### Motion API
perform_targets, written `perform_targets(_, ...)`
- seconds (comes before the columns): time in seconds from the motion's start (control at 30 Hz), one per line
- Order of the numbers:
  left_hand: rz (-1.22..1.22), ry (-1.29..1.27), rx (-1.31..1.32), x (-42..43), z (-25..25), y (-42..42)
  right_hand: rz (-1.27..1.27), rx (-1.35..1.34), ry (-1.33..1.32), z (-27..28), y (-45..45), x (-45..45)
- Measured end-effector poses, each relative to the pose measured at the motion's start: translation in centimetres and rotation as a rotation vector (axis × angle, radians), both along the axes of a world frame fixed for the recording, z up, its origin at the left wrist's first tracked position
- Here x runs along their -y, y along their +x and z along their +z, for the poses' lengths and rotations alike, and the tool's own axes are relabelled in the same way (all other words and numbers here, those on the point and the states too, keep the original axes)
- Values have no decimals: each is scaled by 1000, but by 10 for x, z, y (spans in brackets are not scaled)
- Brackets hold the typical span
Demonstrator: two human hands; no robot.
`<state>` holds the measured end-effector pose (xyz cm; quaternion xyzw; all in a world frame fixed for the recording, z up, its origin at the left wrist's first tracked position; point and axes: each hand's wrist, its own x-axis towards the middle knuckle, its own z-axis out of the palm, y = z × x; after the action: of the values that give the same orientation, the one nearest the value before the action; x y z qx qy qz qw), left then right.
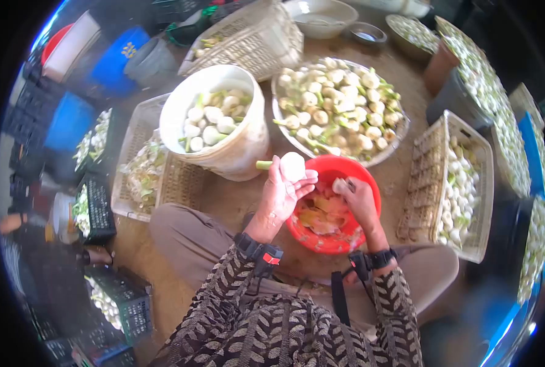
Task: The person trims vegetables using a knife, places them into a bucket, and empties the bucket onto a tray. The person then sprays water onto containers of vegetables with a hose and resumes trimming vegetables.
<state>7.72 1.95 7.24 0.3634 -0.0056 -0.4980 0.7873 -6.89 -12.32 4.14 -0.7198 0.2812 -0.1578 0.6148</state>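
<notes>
My left hand (281,189) is palm up above the near-left rim of a red basin (373,183), its thumb and fingers around a white garlic bulb (293,167) whose short green stem points left. Over the right side of that basin, my right hand (359,197) has its fingers closed on a small whitish thing (341,186) that I cannot make out. Yellowish and pinkish peelings (321,215) lie in the basin. Beyond it a wide round tray (401,131) is heaped with untidy, stemmed bulbs. A white bucket (248,147) holds cleaner white bulbs.
A wicker-like crate (122,183) with leafy scraps stands left, another crate (422,183) of white bulbs right. A tipped crate (272,43) and a pale basin (321,18) are at the back. Dark crates (126,306) and another person's leg (98,255) show at left.
</notes>
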Motion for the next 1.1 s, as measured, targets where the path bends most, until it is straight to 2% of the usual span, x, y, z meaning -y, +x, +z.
perform_targets(0.03, -30, 3, -27, -4, 1, 12, 19, -128, -79, -9, 0, 2)
perform_targets(0.07, -60, -113, -6, -8, -10, 29, 78, -176, -107, -2, 4, -7)
perform_targets(0.1, 107, -76, -132, -1, 5, 45, 117, -239, -134, 4, 1, -17)
perform_targets(0.13, 111, -302, -112, 2, 16, 69, 109, -134, -325, -28, -2, -25)
perform_targets(0.17, 350, -318, -115, 9, 34, 82, 158, -247, -389, -20, -7, -33)
perform_targets(0.2, 402, -346, -193, 13, 44, 106, 32, -24, -282, -32, -3, -41)
perform_targets(0.23, 457, -224, -50, 26, 61, 104, 191, -304, -589, -48, -10, -41)
perform_targets(0.27, 259, -134, 268, 51, 45, 108, 325, -418, -655, -62, -15, -42)
perform_targets(0.3, 64, -46, 591, 75, 21, 113, 294, -388, -625, -47, -17, -43)
perform_targets(0.37, -355, 31, 771, 125, -5, 80, 329, -491, -529, -48, -16, -37)
perform_targets(0.4, -491, 195, 759, 153, -15, 54, 277, -444, -462, -45, -16, -33)
perform_targets(0.43, -696, 323, 969, 182, -44, 48, 229, -394, -399, -45, -17, -29)
perform_targets(0.47, -625, 357, 1373, 213, -68, 35, 210, -337, -447, -49, -20, -25)
perform_targets(0.5, -518, 391, 1770, 237, -87, 25, 191, -299, -363, -50, -21, -21)
perform_targets(0.53, -619, 459, 1754, 255, -102, 24, 200, -325, -293, -53, -22, -20)
perform_targets(0.57, -730, 521, 1734, 269, -112, 18, 106, -219, -359, -56, -25, -22)
perform_targets(0.63, -826, 623, 1828, 277, -106, 14, 246, -320, -399, -51, -31, -13)
perform_targets(0.67, -778, 608, 1868, 287, -127, 16, 231, -321, -405, -42, -29, -7)
perform_targets(0.73, -725, 635, 1935, 295, -135, 20, 384, -522, -437, -23, -26, -3)
perform_targets(0.77, -701, 651, 1984, 292, -133, 22, 383, -517, -422, -17, -24, -2)
perform_targets(0.83, -643, 646, 1733, 294, -142, 38, 101, -376, -394, -6, -23, 7)
perform_targets(0.9, -741, 510, 1028, 269, -95, 44, 30, -472, -262, -10, -21, 25)
perform_targets(0.97, -696, 246, 698, 232, -71, 50, -190, -315, -615, -6, -25, 30)
perform_targets(1.03, -605, 227, 659, 184, -43, 38, -316, -134, -804, 13, -18, 30)
perform_targets(1.1, -620, 259, 644, 150, -29, 27, -252, -161, -807, 29, -13, 23)
